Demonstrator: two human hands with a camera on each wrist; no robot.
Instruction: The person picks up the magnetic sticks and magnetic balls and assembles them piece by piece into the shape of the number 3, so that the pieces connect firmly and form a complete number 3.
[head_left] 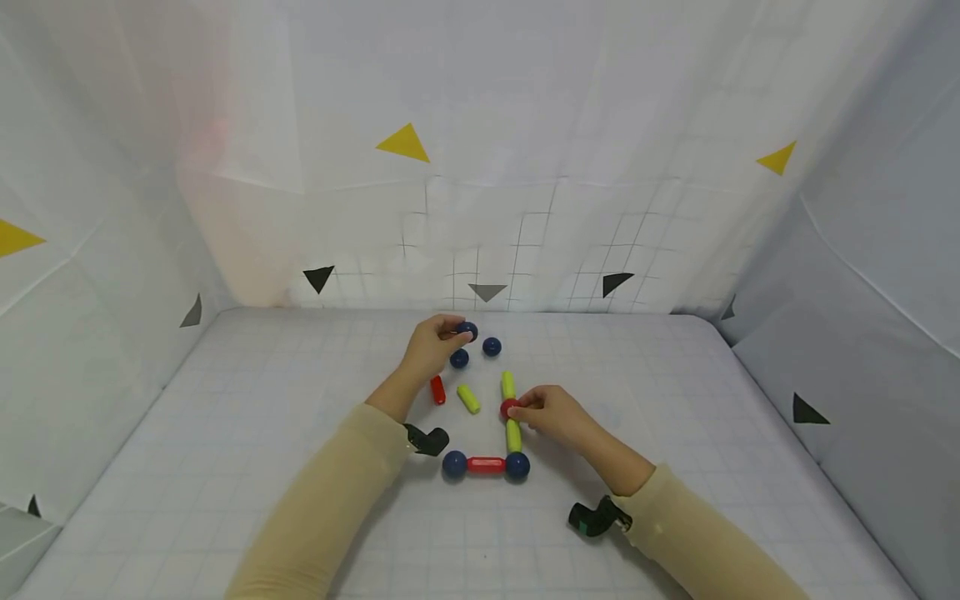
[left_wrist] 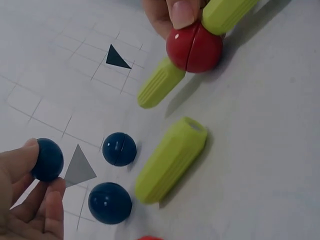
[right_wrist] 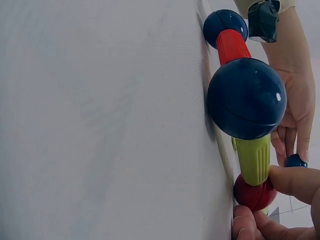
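My left hand (head_left: pixel 429 346) pinches a dark blue ball (left_wrist: pixel 48 160) between thumb and fingers, raised over the far part of the table. My right hand (head_left: pixel 558 414) pinches a red ball (head_left: pixel 508 409) between thumb and fingertips. From that ball one yellow-green rod (head_left: pixel 508 383) points away, and another yellow-green rod (head_left: pixel 513 437) runs toward the near side to a blue ball (head_left: pixel 517 466). A red rod (head_left: pixel 486 466) joins this ball to a second blue ball (head_left: pixel 454 465) on the left, making an L shape.
Two loose blue balls (head_left: pixel 459 358) (head_left: pixel 492 347) lie just below and beside the left hand. A loose red rod (head_left: pixel 438 390) and a loose yellow-green rod (head_left: pixel 468 398) lie between the hands. White sheeting (head_left: pixel 487 208) with coloured triangles encloses the table (head_left: pixel 225 467).
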